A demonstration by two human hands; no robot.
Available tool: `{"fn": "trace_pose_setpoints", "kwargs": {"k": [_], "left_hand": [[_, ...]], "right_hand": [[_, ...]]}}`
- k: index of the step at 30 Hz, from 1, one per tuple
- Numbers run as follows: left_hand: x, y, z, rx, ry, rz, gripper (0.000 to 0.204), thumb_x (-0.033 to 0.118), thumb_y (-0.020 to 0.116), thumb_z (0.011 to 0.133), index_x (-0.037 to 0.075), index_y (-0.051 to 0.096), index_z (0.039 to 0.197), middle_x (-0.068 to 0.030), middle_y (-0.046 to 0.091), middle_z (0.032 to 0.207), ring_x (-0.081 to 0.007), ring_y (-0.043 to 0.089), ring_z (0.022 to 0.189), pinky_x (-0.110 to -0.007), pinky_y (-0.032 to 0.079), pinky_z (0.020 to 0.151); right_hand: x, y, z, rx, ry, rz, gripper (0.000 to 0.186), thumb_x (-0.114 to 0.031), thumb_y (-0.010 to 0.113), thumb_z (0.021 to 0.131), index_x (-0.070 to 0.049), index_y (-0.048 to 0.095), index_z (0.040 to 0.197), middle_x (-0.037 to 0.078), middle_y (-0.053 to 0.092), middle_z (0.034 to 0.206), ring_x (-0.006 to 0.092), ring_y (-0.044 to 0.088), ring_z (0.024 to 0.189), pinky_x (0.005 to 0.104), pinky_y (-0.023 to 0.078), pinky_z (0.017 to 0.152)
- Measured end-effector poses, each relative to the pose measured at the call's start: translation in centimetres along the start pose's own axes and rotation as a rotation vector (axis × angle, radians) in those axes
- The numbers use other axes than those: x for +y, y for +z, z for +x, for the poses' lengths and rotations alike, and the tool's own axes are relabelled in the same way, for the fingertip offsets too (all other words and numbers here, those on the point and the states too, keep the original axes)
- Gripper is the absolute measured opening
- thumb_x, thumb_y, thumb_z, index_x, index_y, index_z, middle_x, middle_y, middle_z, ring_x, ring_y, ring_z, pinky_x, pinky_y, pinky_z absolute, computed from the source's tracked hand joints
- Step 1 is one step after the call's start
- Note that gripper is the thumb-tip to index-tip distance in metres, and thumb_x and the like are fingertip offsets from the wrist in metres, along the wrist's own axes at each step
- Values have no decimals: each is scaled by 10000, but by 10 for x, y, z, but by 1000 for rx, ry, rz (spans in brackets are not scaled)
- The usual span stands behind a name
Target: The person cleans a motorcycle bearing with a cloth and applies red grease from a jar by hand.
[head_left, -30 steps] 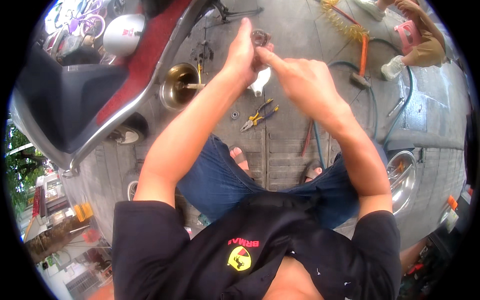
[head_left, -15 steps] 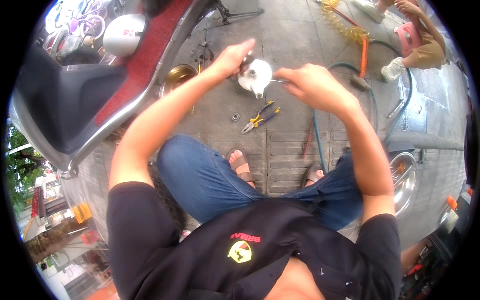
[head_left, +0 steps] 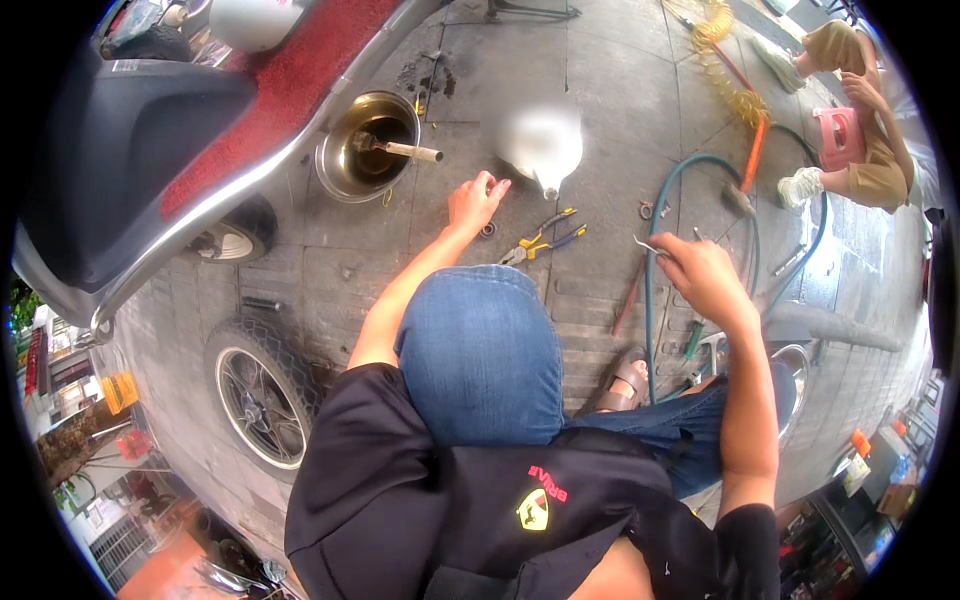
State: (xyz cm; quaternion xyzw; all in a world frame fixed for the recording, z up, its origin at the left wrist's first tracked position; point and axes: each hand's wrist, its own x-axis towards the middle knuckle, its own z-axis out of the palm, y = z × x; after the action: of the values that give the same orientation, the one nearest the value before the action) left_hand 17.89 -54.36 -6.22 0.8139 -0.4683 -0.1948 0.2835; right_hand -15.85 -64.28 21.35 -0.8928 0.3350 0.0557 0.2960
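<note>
A white rounded hub-like part (head_left: 553,150) lies on the paved floor ahead of me, its left side blurred. My left hand (head_left: 474,207) is left of it and apart from it, fingers curled together; whatever they may hold is too small to make out. Beside that hand a small metal ring (head_left: 487,229) sits on the floor. Yellow-and-blue pliers (head_left: 540,238) lie between the ring and the white part. My right hand (head_left: 705,277), farther right, is closed around a thin metal tool with a bent tip (head_left: 645,244).
A brass-coloured bowl (head_left: 326,165) holds dark liquid and a wooden-handled brush (head_left: 412,151). At left stand a scooter (head_left: 130,180) and a loose wheel (head_left: 262,400). An orange-handled hammer (head_left: 754,155) and a green hose (head_left: 652,310) lie right, near a seated person (head_left: 880,150).
Both hands have left the white part and come nearer my body, the right one still holding the thin tool. My view has shifted, and my left knee now covers more of the floor.
</note>
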Motion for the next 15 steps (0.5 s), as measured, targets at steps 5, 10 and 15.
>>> {"fn": "trace_pose_setpoints", "kwargs": {"k": [5, 10, 15], "left_hand": [[-31, -21, 9, 76, -160, -198, 469, 506, 603, 889, 46, 632, 974, -147, 697, 851, -302, 676, 815, -402, 497, 717], [-42, -47, -16, 93, -123, -183, 410, 387, 693, 858, 46, 610, 1071, -151, 701, 912, -306, 674, 856, -386, 503, 761], [-42, -62, -45, 71, 0, 48, 362, 254, 746, 796, 81, 613, 1084, -135, 652, 1049, -331, 637, 960, -414, 506, 812]], "right_hand": [[-1, 10, 0, 5, -35, 36, 220, -149, 575, 880, -70, 614, 1082, 216, 634, 804, 412, 610, 805, 480, 470, 700], [7, 27, 12, -40, -83, 20, 214, -155, 581, 869, -74, 622, 1063, 210, 638, 798, 409, 613, 803, 488, 473, 704], [3, 33, 20, -93, -106, 8, 206, -172, 576, 876, -81, 625, 1055, 198, 639, 768, 405, 617, 771, 488, 475, 693]]}}
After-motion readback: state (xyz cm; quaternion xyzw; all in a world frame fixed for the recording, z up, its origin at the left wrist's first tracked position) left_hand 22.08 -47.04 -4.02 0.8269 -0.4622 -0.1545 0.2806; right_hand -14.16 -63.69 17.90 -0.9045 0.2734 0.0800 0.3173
